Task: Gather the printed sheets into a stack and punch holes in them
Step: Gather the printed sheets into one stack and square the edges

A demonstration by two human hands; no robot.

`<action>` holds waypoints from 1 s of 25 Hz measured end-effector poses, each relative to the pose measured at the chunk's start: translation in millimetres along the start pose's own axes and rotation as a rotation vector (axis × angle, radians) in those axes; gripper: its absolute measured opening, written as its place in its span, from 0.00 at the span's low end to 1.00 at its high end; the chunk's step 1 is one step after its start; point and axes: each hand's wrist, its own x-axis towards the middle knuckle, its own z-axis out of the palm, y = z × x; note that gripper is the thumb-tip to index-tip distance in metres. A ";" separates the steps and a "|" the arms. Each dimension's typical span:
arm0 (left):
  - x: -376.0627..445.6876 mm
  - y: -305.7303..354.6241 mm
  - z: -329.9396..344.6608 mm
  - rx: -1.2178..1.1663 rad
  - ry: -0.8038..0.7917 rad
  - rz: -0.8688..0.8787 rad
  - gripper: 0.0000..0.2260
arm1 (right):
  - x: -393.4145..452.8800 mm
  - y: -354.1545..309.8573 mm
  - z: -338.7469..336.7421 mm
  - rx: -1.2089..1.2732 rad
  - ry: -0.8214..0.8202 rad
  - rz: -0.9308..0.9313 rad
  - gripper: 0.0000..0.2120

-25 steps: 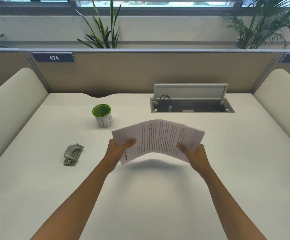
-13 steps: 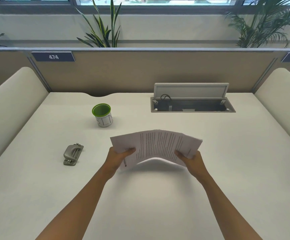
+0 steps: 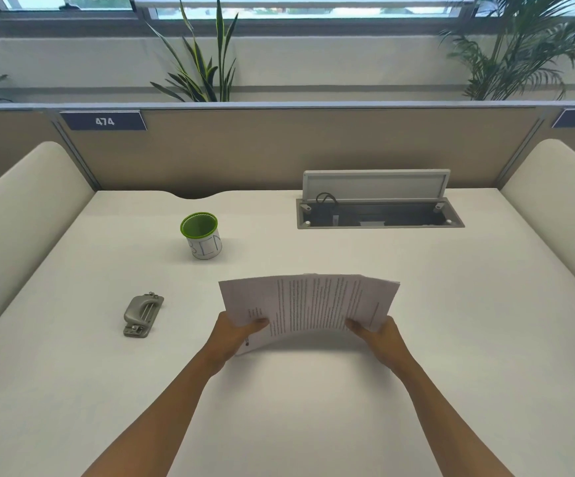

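A loose stack of printed sheets (image 3: 310, 304) bows upward just above the white desk (image 3: 313, 407), its edges slightly fanned and uneven. My left hand (image 3: 234, 335) grips the stack's left end with the thumb on top. At the right end my right hand (image 3: 380, 339) pinches the sheets the same way. A grey metal hole punch (image 3: 142, 315) lies on the desk to the left of my left hand, apart from the paper.
A white mug with a green inside (image 3: 202, 237) stands behind the sheets to the left. An open cable tray with a raised lid (image 3: 378, 204) sits at the back right. Padded side dividers (image 3: 21, 218) and a beige partition (image 3: 279, 149) bound the desk.
Both hands have lowered the sheets toward the desk and drawn them nearer to me. The stack looks less fanned than a second ago.
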 end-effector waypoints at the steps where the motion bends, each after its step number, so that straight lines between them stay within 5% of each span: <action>1: -0.3 0.5 0.5 -0.002 0.001 -0.001 0.15 | 0.6 -0.2 -1.1 -0.007 0.009 0.008 0.15; 6: 1.6 12.8 -1.2 -0.153 0.002 0.000 0.18 | -0.8 -8.1 -13.6 0.104 0.068 -0.047 0.13; 12: -1.6 26.2 28.2 -0.529 0.107 -0.058 0.19 | 0.0 -20.1 -9.7 0.742 0.112 0.129 0.12; 17: -11.1 32.5 73.6 -0.726 0.122 -0.133 0.22 | 3.5 -64.2 38.5 0.645 -0.056 0.063 0.19; 25: -18.6 39.9 69.4 -0.634 0.077 -0.223 0.19 | 11.3 -70.9 33.5 0.484 0.133 0.055 0.19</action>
